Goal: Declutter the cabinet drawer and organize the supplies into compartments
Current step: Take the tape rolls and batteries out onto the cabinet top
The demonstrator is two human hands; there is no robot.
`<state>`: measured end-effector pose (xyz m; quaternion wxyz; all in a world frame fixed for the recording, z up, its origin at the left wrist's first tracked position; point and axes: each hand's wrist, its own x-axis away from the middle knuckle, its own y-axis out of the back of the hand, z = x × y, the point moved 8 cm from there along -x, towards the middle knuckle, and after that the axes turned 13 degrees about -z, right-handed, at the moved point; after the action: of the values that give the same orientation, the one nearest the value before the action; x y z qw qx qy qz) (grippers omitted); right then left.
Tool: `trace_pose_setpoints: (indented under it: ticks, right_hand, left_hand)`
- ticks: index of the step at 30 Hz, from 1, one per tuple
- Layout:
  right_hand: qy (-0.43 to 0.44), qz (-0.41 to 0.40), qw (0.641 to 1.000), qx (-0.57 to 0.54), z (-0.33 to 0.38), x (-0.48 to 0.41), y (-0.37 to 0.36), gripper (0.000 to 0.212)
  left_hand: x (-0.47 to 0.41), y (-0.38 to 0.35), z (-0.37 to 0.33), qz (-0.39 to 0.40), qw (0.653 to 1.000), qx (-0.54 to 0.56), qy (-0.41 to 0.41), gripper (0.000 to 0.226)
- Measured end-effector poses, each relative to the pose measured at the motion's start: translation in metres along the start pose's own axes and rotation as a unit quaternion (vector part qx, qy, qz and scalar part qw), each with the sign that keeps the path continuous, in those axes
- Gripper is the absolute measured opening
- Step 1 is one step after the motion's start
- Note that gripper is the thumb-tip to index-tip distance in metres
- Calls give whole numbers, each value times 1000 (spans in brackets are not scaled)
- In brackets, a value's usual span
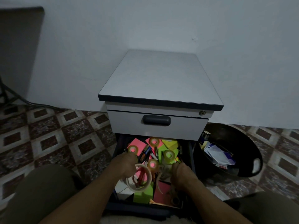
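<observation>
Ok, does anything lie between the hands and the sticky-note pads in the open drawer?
Yes. A beige coiled band, gripped by the left hand, hangs over the front sticky-note pads, with red-handled scissors beneath it. Farther back, four tape rolls rest on the pads.

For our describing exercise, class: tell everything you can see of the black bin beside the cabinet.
The black bin is round and wide, seemingly glossy plastic, with an oval grip hole in its near rim. It stands upright on the tiled floor, close to the right of the cabinet; whether they touch is unclear. Inside lie white and blue papers and a small box.
</observation>
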<state>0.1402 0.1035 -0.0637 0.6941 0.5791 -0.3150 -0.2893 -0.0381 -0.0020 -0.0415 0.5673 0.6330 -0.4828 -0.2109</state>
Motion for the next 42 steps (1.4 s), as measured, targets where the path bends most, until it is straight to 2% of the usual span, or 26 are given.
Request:
trace_pose_setpoints:
  ticks: [2,5,7,13,16,20,27,31,36,42]
  right_hand:
    - [-34,-9,999,-16,-3,-3,15,31]
    - [0,-47,999,-14,1,-13,46,25]
    - [0,-76,995,-61,3,-15,72,17]
    - [19,-158,977,-144,15,-10,155,12]
    - [40,-190,964,-184,23,-1,192,17]
    - [50,-238,950,-194,27,2,237,11]
    - [25,-297,934,-200,22,-35,304,8]
    - [-2,-311,931,-189,22,-78,324,12]
    - [-60,-284,942,-167,17,-145,316,25]
    - [-107,-257,945,-173,20,-193,307,26]
  left_hand:
    - [1,22,-5,-26,999,20,-16,13]
    - [3,55,-9,-59,997,49,-6,14]
    - [6,77,-7,-92,993,73,3,12]
    - [24,148,-4,-156,974,161,19,7]
    - [36,189,-9,-179,971,157,-6,8]
    - [46,244,-12,-229,961,154,-17,11]
    - [24,306,-9,-293,922,253,18,8]
    - [-9,323,3,-311,903,290,60,9]
    - [-56,324,12,-323,887,309,113,20]
    - [-105,322,26,-361,857,330,163,24]
